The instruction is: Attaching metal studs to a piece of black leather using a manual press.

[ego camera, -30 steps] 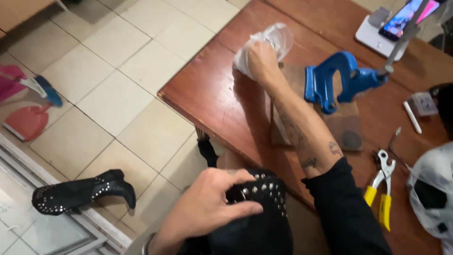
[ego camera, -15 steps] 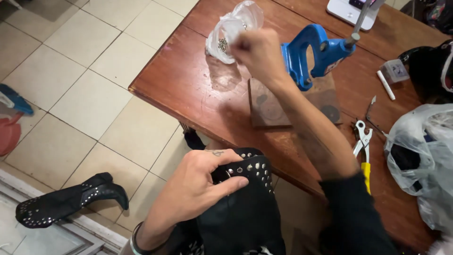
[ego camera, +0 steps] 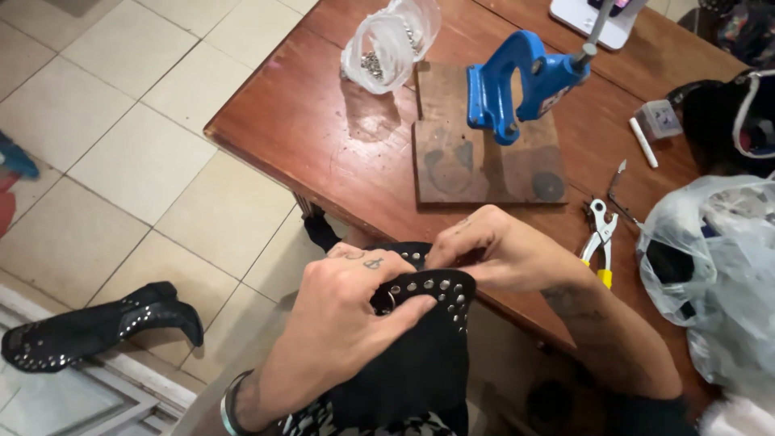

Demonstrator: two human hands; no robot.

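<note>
head view — two hands (ego camera: 420, 282), one studded boot (ego camera: 424, 323)

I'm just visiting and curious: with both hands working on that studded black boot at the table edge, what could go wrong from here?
1. The right hand pinches something tiny at the boot; a dropped stud could roll off across the floor.
2. The open stud bag sits near the table edge and might spill if knocked.
3. The pliers lie close by the right forearm and could get swept off.
</note>
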